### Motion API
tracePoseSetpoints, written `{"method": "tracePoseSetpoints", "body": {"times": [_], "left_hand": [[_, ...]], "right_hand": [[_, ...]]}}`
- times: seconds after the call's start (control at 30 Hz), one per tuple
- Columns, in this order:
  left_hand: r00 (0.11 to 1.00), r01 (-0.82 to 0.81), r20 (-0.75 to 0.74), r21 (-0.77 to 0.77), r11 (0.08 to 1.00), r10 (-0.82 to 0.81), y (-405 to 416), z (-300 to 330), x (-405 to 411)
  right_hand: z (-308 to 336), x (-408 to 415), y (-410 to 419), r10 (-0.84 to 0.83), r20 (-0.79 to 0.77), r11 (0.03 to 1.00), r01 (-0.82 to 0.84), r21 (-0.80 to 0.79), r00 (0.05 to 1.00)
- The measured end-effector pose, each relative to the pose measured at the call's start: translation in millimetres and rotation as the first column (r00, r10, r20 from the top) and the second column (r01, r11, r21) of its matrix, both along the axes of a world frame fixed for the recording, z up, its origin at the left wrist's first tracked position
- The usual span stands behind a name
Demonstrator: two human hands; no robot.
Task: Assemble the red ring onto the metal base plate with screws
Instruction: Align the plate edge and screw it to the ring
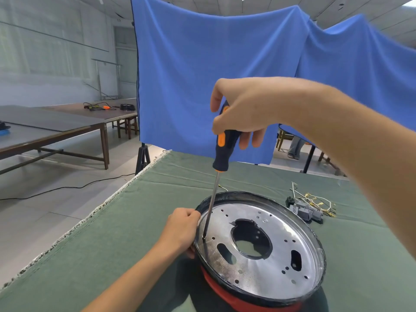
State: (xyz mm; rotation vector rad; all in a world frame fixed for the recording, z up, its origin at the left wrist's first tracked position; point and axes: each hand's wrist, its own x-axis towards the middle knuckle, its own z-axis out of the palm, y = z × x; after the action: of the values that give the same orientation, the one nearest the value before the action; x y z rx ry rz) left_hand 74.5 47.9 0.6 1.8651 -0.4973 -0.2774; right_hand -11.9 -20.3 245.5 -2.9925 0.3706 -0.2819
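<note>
While seemingly gripping, hands curled.

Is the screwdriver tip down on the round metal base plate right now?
Yes, the tip of the black-and-orange screwdriver held in the right hand meets the round metal base plate near its left edge.

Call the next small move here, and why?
Probably turn the screwdriver to drive the screw. The right hand grips its handle, the tip sits at a hole near the left edge of the metal base plate, and the left hand holds the rim there. The red ring shows beneath. The screw itself is too small to confirm.
</note>
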Motion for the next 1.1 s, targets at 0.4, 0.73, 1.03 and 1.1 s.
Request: {"method": "tracePoseSetpoints", "body": {"times": [0.4,0.73,1.03,1.1], "left_hand": [[0.999,0.034,-0.013,-0.020,0.999,-0.035,-2.4,2.0,1.2],[0.997,0.024,-0.076,-0.052,0.998,-0.028,1.8,6.0,-3.2],[0.998,0.020,-0.062,-0.056,0.998,-0.024,1.0,6.7,-6.5],[0.998,0.021,-0.063,-0.050,0.999,-0.024,1.6,7.3,-6.3]], "right_hand": [[-1.1,-0.4,-7.4,-0.062,0.091,0.976,0.080,-0.203,0.994],[-2.4,-3.7,-7.1,-0.038,0.061,0.990,0.046,-0.136,0.997],[0.7,-6.3,-4.6,-0.029,0.015,0.997,0.030,-0.069,0.999],[1.8,-8.6,-4.2,0.006,-0.017,1.000,-0.006,0.019,1.000]]}}
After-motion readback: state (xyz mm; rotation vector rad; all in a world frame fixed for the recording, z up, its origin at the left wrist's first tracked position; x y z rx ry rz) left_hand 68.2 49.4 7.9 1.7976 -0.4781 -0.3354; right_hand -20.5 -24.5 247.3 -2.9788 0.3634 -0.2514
